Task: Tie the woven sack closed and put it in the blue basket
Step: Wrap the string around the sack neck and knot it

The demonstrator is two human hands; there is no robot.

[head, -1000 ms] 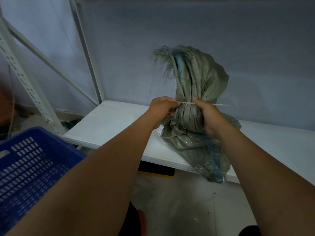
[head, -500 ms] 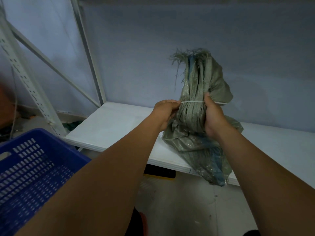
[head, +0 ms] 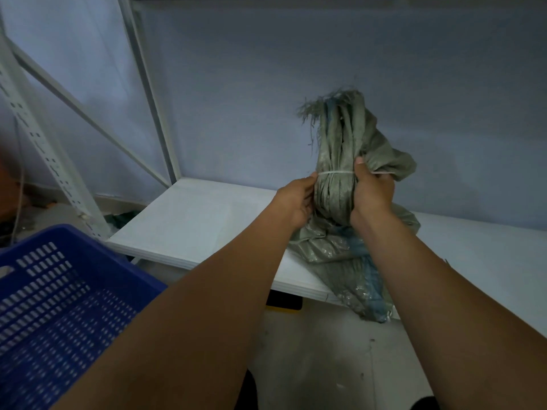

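- Woven sack is sitting on the white shelf, neck gathered upright into tight vertical pleats. Fabric is grey-green woven plastic w/ a coarse weave & blue strands running thru it.
- Top edge is fraying into loose wispy threads, fanning out to the left.
- Lower body is lying crumpled & slightly glossy on the shelf, one corner drooping over the front edge toward the floor.
- Thin white tie is circling the bunched neck, flat & narrow like a plastic strip. Its stiff tail is poking out sideways past the R grip.
- L grip is clasping the neck's left side just under the tie, fingers curling into the pleats, thumb tip touching the tie's end.
- R grip is clenching the neck's right side at tie level, thumb pressing up against the fabric above the tie.
- Blue basket is standing low at bottom left, well apart from the sack. It's rigid plastic, walls & base perforated w/ rows of short slots, rim smooth & thick.
- Perforated white metal upright is slanting past the basket, w/ a thin diagonal brace behind it.
- Shelf board is looking smooth & matte w/ a layered front edge.
- Plain pale wall is backing the shelf.
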